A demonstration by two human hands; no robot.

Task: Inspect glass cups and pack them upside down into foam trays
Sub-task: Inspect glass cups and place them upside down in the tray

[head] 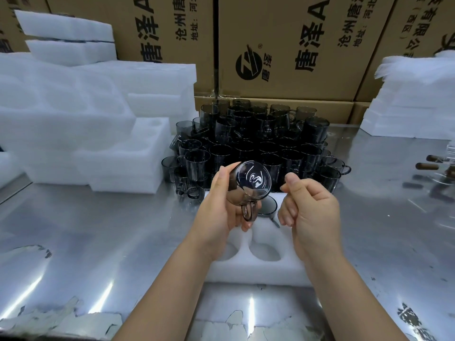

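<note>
My left hand (221, 207) grips a smoky grey glass cup (248, 185) tilted on its side, its round base facing me and its handle hanging below. My right hand (307, 205) hovers just right of the cup with fingers curled and nothing in it. Under both hands lies a white foam tray (261, 269) with round pockets. One grey cup (267, 207) sits in a far pocket of it, partly hidden by the held cup. Behind the tray stands a dense pile of several grey glass cups (256, 146).
Stacks of white foam trays (98, 134) stand at the left and more foam (408, 102) at the right. Brown cartons (283, 50) form a wall behind. The shiny metal table (98, 242) spreads all around. Some brown cylindrical items (426, 166) lie at the right edge.
</note>
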